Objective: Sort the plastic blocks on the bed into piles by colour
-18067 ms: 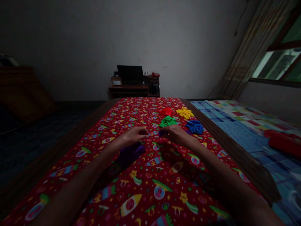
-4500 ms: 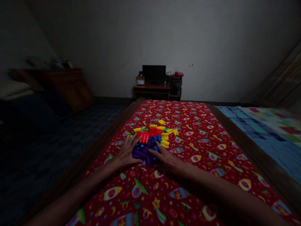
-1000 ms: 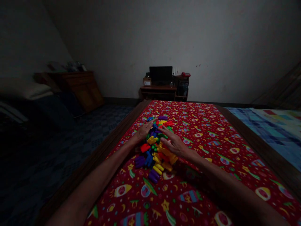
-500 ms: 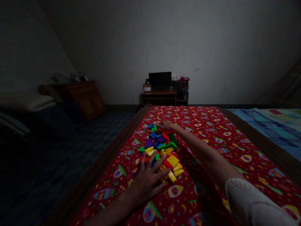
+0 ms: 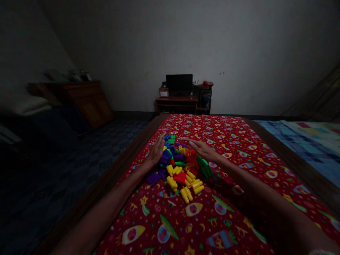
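A loose heap of plastic toy building blocks lies on a red patterned cloth [image 5: 164,233]. Yellow blocks [image 5: 186,194] form its near end, with a red block [image 5: 180,177] among them. Green blocks [image 5: 205,168] sit at its right side, purple blocks [image 5: 153,178] at the left, and blue and green ones at the far end. My left hand [image 5: 157,149] stands edge-on against the heap's left side, fingers stretched forward. Across from it, my right hand [image 5: 201,148] is at the upper right of the heap, fingers extended. Neither hand has a block in its grasp.
The cloth covers a long table with dark wooden edges [image 5: 111,177]. Beyond it stands a desk [image 5: 176,101] with a monitor [image 5: 179,85]. A wooden cabinet [image 5: 91,106] is at the left, and a checked blue cloth [image 5: 292,148] lies at the right.
My left hand has moved from the heap's near end forward to its left side. My right hand has come back slightly to the right. The blocks have shifted and the view has tilted.
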Demonstrator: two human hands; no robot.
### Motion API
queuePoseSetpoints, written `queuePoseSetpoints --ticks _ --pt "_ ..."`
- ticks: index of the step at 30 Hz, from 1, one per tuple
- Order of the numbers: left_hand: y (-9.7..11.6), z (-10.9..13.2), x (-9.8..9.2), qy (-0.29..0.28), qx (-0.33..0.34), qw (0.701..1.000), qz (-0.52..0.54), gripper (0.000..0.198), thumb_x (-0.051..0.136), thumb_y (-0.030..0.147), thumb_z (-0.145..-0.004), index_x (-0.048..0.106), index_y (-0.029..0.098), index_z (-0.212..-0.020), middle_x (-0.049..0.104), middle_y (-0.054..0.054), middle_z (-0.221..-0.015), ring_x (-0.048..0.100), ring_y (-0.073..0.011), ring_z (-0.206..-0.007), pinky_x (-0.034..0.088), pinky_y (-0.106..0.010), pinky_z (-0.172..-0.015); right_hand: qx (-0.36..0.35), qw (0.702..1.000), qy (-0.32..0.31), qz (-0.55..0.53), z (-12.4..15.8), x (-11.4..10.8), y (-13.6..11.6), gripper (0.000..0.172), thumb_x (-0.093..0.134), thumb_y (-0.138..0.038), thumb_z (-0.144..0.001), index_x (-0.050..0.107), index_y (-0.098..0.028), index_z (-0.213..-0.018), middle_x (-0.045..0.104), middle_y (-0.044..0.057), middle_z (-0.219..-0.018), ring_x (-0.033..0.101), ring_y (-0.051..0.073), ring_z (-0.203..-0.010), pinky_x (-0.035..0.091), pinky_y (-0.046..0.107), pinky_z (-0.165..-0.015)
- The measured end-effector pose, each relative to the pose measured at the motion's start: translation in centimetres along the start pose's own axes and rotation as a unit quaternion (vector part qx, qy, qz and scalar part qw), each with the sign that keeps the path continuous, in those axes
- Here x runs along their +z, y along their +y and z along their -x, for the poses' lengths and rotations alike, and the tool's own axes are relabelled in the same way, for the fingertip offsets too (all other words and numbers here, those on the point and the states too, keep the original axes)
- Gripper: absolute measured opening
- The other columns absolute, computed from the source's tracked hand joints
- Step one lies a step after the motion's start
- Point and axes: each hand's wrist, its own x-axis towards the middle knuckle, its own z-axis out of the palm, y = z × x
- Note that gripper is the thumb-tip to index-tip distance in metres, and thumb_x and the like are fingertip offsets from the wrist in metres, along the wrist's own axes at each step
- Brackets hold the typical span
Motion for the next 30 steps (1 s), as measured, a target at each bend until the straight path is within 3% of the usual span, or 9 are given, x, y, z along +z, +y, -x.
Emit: queuePoseSetpoints --ticks 4,9,13,17,19,21,25,27,30 --pt "-2.3 -5.0 0.9 -0.048 -0.088 0.995 0.012 0.059 0.015 0.044 -0.097 0.043 0.015 -0.139 0.049 -0.011 -0.144 0.032 -0.0226 -0.141 0.02 -0.044 -0.118 0.085 0.991 0.094 0.04 4.4 -1.4 1.6 0.053 0.033 -0.054 -0.095 0.061 -0.022 -0.127 0.065 0.009 -0.124 0.059 0.026 -0.116 0.043 0.045 -0.102" --pt "-2.2 -8.2 3.5 -0.147 -0.126 0.98 0.042 0.069 0.021 0.058 -0.092 0.054 0.013 -0.132 0.055 -0.014 -0.138 0.039 -0.0281 -0.137 0.03 -0.046 -0.112 0.158 0.978 0.111 0.081 8.1 2.2 2.9 0.06 0.032 -0.057 -0.094 0.05 -0.02 -0.138 0.048 0.014 -0.143 0.035 0.028 -0.139 0.028 0.051 -0.113" --pt "0.1 -7.8 4.3 -0.261 -0.1 0.956 0.084 0.07 0.025 0.065 -0.088 0.062 0.018 -0.125 0.066 -0.008 -0.125 0.053 -0.0263 -0.124 0.04 -0.039 -0.105 0.174 0.971 0.145 0.071 6.3 6.1 2.1 0.066 0.031 -0.058 -0.094 0.042 -0.016 -0.143 0.033 0.017 -0.152 0.021 0.03 -0.145 0.019 0.053 -0.116" --pt "2.6 -6.6 2.5 -0.351 -0.049 0.929 0.104 0.073 0.02 0.067 -0.089 0.057 0.021 -0.131 0.066 -0.005 -0.125 0.051 -0.0257 -0.126 0.038 -0.038 -0.106 0.142 0.979 0.144 0.002 3.4 7.1 0.3 0.063 0.029 -0.057 -0.095 0.041 -0.02 -0.144 0.037 0.014 -0.151 0.029 0.028 -0.142 0.025 0.052 -0.115" --pt "3.6 -5.7 0.8 -0.357 -0.006 0.93 0.084 0.074 0.014 0.065 -0.091 0.051 0.021 -0.137 0.061 -0.006 -0.133 0.047 -0.0252 -0.13 0.036 -0.038 -0.108 0.113 0.985 0.129 -0.018 3.3 6.4 -0.7 0.059 0.029 -0.056 -0.095 0.041 -0.024 -0.143 0.044 0.011 -0.147 0.035 0.025 -0.139 0.028 0.049 -0.114" --pt "4.4 -4.0 -1.2 -0.318 0.036 0.947 0.033 0.072 0.013 0.062 -0.092 0.045 0.02 -0.141 0.052 -0.007 -0.142 0.043 -0.0249 -0.134 0.032 -0.039 -0.111 0.095 0.988 0.124 0.003 4.6 5.1 -1.5 0.058 0.03 -0.055 -0.096 0.042 -0.024 -0.143 0.043 0.011 -0.147 0.034 0.025 -0.14 0.028 0.047 -0.115" --pt "5.1 2.6 -4.7 -0.223 0.126 0.963 -0.081 0.063 0.018 0.058 -0.096 0.036 0.024 -0.147 0.036 -0.006 -0.153 0.03 -0.026 -0.141 0.019 -0.047 -0.117 0.066 0.993 0.047 0.083 9.8 3.7 -2.4 0.06 0.039 -0.053 -0.094 0.036 -0.025 -0.147 0.027 0.012 -0.156 0.02 0.026 -0.145 0.023 0.049 -0.116" --pt "4.9 6.7 -5.2 -0.207 0.143 0.956 -0.148 0.059 0.029 0.059 -0.094 0.035 0.032 -0.146 0.031 -0.005 -0.156 0.02 -0.031 -0.145 0.01 -0.06 -0.115 0.029 0.993 -0.009 0.117 12.1 4.4 -2.7 0.069 0.051 -0.053 -0.089 0.029 -0.027 -0.15 0.015 0.011 -0.16 0.01 0.029 -0.147 0.023 0.051 -0.116" --pt "4.1 11.2 -4.3 -0.149 0.103 0.962 -0.205 0.069 0.043 0.068 -0.085 0.037 0.033 -0.145 0.027 -0.009 -0.157 0.015 -0.0394 -0.145 0.013 -0.069 -0.11 -0.016 0.988 -0.044 0.147 13.0 6.7 -3.1 0.087 0.065 -0.046 -0.082 0.018 -0.027 -0.153 0.002 0.014 -0.161 0.001 0.035 -0.147 0.025 0.056 -0.114"
